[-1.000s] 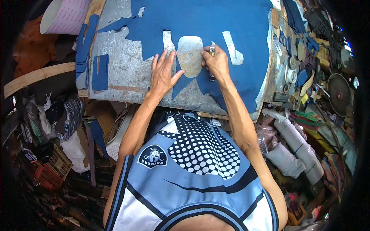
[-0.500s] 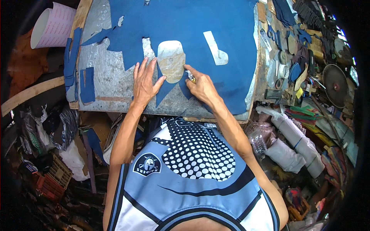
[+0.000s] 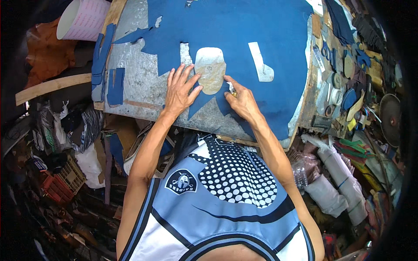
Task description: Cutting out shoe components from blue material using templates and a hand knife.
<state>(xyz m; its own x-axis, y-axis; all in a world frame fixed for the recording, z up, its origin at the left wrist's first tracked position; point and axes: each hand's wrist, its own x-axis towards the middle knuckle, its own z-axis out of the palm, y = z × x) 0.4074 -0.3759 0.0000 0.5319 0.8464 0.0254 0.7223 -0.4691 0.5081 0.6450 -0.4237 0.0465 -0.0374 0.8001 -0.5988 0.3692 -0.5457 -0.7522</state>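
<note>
A pale, rounded oblong template (image 3: 210, 69) lies on a large sheet of dark blue material (image 3: 270, 26) with ragged cut edges. My left hand (image 3: 180, 93) is spread flat, its fingertips and thumb along the template's left edge. At the template's lower right, my right hand (image 3: 241, 102) grips a small cutting knife (image 3: 232, 89), silver with a yellowish part. My right index finger points forward close to the template's edge. The blade tip is too small to make out. Farther right on the blue sheet lies a second pale template (image 3: 262, 65), narrow with a wider foot.
The sheet lies on a worn metal-topped table (image 3: 135, 82). Blue offcuts (image 3: 116, 87) rest at its left, near a white roll (image 3: 82, 19). Scissors (image 3: 326, 51), tape rolls (image 3: 335, 96) and scraps crowd the right side. A fan (image 3: 389, 119) and wrapped bundles (image 3: 328, 195) stand beyond.
The whole view has shifted, so table and hands appear farther right. Relative to the oblong template, both hands look nearly unmoved; the knife stays in my right hand.
</note>
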